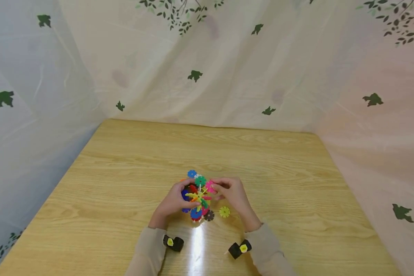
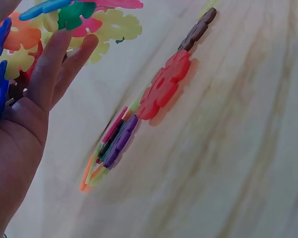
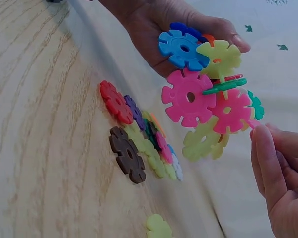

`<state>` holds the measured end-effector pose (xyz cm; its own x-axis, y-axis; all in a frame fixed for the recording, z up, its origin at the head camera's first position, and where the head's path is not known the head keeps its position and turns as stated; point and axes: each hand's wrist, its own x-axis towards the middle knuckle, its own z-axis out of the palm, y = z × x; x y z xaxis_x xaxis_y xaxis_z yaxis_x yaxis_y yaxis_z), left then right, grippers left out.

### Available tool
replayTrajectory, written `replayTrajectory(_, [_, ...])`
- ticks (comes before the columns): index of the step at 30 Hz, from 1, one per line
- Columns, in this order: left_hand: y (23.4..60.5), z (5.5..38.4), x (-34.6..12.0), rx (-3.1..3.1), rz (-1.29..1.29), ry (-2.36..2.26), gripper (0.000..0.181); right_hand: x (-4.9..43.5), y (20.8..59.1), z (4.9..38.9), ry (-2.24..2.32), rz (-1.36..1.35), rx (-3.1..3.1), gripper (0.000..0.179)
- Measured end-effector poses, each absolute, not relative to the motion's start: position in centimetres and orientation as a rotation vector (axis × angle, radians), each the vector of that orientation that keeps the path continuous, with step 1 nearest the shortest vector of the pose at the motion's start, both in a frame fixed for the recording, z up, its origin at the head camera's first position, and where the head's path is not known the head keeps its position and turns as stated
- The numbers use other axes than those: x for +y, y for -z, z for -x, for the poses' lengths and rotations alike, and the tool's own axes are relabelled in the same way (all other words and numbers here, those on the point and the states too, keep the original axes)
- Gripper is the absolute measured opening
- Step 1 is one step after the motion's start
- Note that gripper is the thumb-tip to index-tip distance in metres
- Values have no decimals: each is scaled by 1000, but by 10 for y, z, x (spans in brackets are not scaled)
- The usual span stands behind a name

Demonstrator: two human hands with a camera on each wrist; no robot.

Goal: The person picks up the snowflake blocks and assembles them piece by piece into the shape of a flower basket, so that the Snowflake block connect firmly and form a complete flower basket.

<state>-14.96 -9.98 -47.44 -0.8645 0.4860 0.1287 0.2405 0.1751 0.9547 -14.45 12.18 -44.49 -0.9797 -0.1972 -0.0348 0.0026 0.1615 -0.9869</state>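
My left hand (image 1: 173,199) holds a cluster of interlocked plastic flower discs (image 1: 199,196) above the table. Blue, yellow, pink, green and orange discs stick out of it at different angles. In the right wrist view, a large pink disc (image 3: 181,106) and a light blue disc (image 3: 183,49) face the camera. On the cluster's other side, my right hand (image 1: 234,190) pinches a pink disc (image 1: 210,186) between thumb and fingertips. Its edge meets the cluster in the right wrist view; most of it is hidden by the fingers there.
Loose discs lie on the wooden table (image 1: 279,184) under the cluster, among them a red disc (image 3: 115,102), a purple disc (image 2: 120,141) and a brown disc (image 3: 126,154). A yellow disc (image 1: 224,211) lies apart, near my right wrist. Printed cloth (image 1: 224,92) hangs behind the table.
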Motion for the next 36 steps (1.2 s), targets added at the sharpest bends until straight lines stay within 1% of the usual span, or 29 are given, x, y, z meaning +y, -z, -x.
replayTrajectory(7, [474,152,-100,2262,-747,-1747,62,126,446,140,1910,195,2288,24])
replayTrajectory(13, [472,153,-103,2250,-775,-1686,61,127,442,140,1786,217,2320,21])
replayTrajectory(20, [470,156,-99,2213,-763,-1687,63,127,435,141,1762,190,2347,24])
replayTrajectory(22, [470,156,-97,2195,-751,-1699,69,129,433,144,1754,192,2371,24])
replayTrajectory(28, [470,153,-97,2106,-697,-1743,96,133,426,152,1741,223,2436,21])
replayTrajectory(31, [470,153,-97,2072,-719,-1745,100,133,424,155,1719,224,2473,17])
replayTrajectory(36, [469,153,-96,2063,-733,-1684,102,132,423,160,1693,260,2485,17])
